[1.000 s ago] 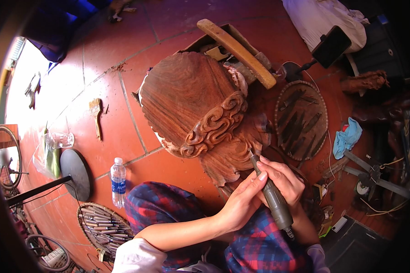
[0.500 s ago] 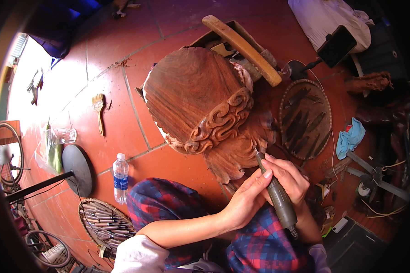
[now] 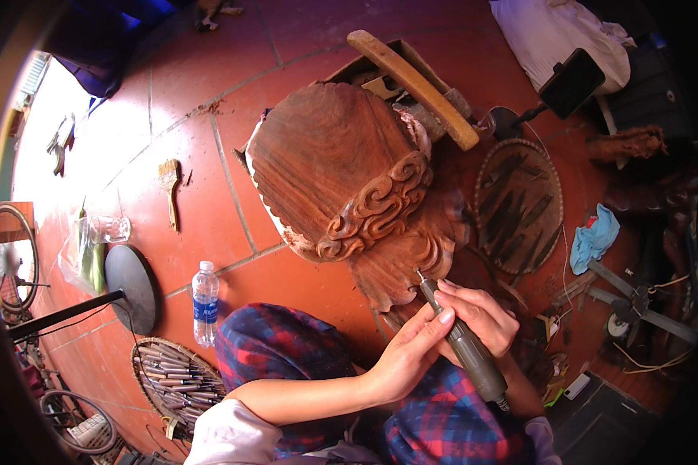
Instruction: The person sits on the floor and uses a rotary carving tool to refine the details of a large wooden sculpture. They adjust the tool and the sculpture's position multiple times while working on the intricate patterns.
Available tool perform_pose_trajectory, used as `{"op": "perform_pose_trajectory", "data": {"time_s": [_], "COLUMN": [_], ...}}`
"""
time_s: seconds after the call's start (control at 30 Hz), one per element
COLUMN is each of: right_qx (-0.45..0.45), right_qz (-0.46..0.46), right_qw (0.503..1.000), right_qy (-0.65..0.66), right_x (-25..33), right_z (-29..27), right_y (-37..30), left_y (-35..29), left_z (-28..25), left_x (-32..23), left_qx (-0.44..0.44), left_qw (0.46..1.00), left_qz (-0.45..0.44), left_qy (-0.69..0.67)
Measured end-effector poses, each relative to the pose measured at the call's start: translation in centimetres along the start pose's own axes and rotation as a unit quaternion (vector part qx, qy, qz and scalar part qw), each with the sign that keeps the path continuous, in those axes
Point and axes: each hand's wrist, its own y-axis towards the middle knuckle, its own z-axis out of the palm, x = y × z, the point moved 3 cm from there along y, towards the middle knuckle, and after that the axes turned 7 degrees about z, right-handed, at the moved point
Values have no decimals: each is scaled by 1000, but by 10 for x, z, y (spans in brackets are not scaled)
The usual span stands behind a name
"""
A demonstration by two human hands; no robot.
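Note:
A dark rotary carving tool (image 3: 473,356) lies between my two hands, its thin bit pointing up and left. My right hand (image 3: 485,316) wraps its front part from the right, fingers near the nose. From the left, my left hand (image 3: 411,347) presses thumb and fingers against the same tool. Just beyond the hands, the bit is at the lower flared part of a carved brown wooden piece (image 3: 318,163); whether it touches cannot be made out. Scrollwork runs along the near right side of the piece, and its broad top is smooth with a scalloped edge.
A wooden bar (image 3: 415,89) lies across a box behind the carving. On the right are a round tray (image 3: 557,232) of dark tools, a blue cloth (image 3: 595,240) and a phone on a stand (image 3: 572,83). Leftward are a water bottle (image 3: 205,302), a brush (image 3: 169,194) and a tool basket (image 3: 143,372).
Both hands and the carving tool have shifted slightly left and toward me. The bit has moved from the right side of the flared wood to nearer its lower edge.

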Motion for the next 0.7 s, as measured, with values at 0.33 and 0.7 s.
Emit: {"op": "perform_pose_trajectory", "data": {"time_s": [0.33,0.7], "right_qx": [-25,-10], "right_qz": [-8,-4], "right_qw": [999,999], "right_qy": [-45,-51], "right_x": [-3,-5], "right_z": [-6,-2], "right_y": [9,11], "left_y": [15,16], "left_z": [10,5], "left_x": [-7,-11], "left_qx": [8,-8], "left_qw": [1000,1000], "left_qz": [5,-5], "left_qy": [-22,-27]}}
